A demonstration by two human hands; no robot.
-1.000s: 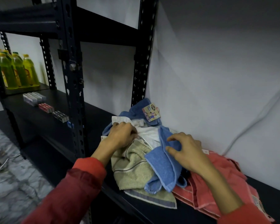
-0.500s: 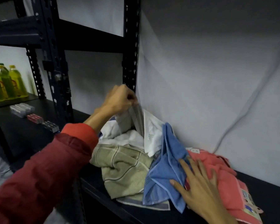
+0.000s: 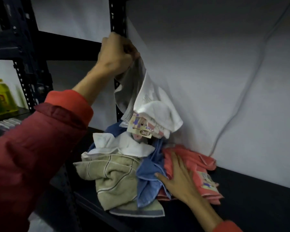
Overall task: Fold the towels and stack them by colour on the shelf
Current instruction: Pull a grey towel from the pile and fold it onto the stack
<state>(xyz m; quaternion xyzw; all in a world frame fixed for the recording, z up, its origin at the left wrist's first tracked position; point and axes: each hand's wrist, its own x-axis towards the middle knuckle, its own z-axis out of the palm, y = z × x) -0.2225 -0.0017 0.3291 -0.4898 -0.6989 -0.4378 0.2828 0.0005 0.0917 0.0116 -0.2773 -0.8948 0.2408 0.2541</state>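
A heap of towels lies on the black shelf [image 3: 251, 196]. My left hand [image 3: 118, 55] grips the top edge of a white towel [image 3: 151, 104] and holds it high above the heap, a paper tag [image 3: 140, 128] dangling from its lower end. Below it lie another white towel [image 3: 124, 144], a beige towel [image 3: 114, 178] and a blue towel [image 3: 149, 183]. My right hand [image 3: 179, 176] presses flat, fingers spread, on the pink towel [image 3: 196, 166] and the blue towel's edge.
A black shelf post [image 3: 118, 15] stands right behind my left hand, with an upper shelf board [image 3: 60, 46] to the left. Yellow-green bottles [image 3: 2, 96] and small boxes [image 3: 8, 123] sit far left. A white sheet [image 3: 216, 72] covers the wall behind.
My left hand has lifted the white towel up out of the heap, from shelf level to well above it. My right hand let go of the blue towel and now lies flat on the pink one.
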